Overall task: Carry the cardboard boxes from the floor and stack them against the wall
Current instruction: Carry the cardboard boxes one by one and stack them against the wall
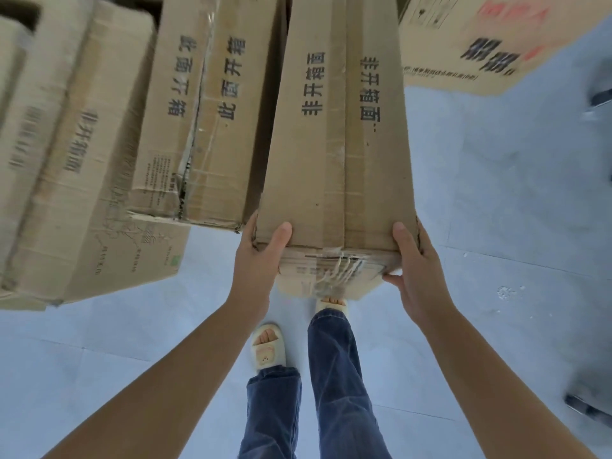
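The left hand (256, 260) and right hand (414, 266) each had a closed grip on the near end of a long cardboard box (337, 154), held above the floor (496, 193). Beside it to the left, several stacked boxes (205, 127) lay already placed; whether more remained, I could not tell.

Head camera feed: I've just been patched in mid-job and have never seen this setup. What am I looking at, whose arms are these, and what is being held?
There is no machine here. One wide-angle camera sits on a person's head and looks forward and down, so the two bare arms reaching in from below are the person's own. The left hand and right hand grip the near end of a long cardboard box, one hand at each corner, with thumbs on top. The far end of the box runs out of the picture. Below it you see the person's jeans and slippers on a pale floor. To the left lie other cardboard boxes, one on another; another printed box sits top right.
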Tool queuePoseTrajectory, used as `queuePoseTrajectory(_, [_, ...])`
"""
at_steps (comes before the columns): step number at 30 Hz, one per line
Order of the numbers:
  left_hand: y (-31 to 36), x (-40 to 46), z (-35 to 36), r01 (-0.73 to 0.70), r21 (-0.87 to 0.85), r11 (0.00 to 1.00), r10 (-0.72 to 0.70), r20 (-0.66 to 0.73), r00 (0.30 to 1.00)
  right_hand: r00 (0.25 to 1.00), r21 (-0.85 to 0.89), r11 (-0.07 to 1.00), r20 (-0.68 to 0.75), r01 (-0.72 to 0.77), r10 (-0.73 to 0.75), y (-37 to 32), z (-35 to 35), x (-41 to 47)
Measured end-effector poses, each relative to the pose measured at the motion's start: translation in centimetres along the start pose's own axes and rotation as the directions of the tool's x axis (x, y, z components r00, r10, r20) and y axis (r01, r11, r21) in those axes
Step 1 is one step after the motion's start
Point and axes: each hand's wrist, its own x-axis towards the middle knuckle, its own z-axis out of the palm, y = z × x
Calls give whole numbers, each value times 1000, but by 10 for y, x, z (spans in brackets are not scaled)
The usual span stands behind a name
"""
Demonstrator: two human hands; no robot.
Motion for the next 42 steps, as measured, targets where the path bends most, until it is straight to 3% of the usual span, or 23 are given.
queuePoseTrajectory(13, [59, -138, -52, 24, 28, 999, -24, 27, 999, 996, -131, 991, -89, 3, -15, -53, 11, -153])
queuePoseTrajectory(26, [106, -257, -60, -53, -40, 998, 54, 24, 998, 981, -162, 977, -114, 136, -155, -104, -8, -278])
queuePoseTrajectory(31, [90, -307, -29, -90, -94, 991, 89, -21, 996, 972, -214, 952, -43, 219, -233, -113, -53, -301])
queuePoseTrajectory(42, [34, -454, 49, -343, -121, 931, 318, -189, 929, 907, -221, 883, 180, 414, -380, -119, -183, -377])
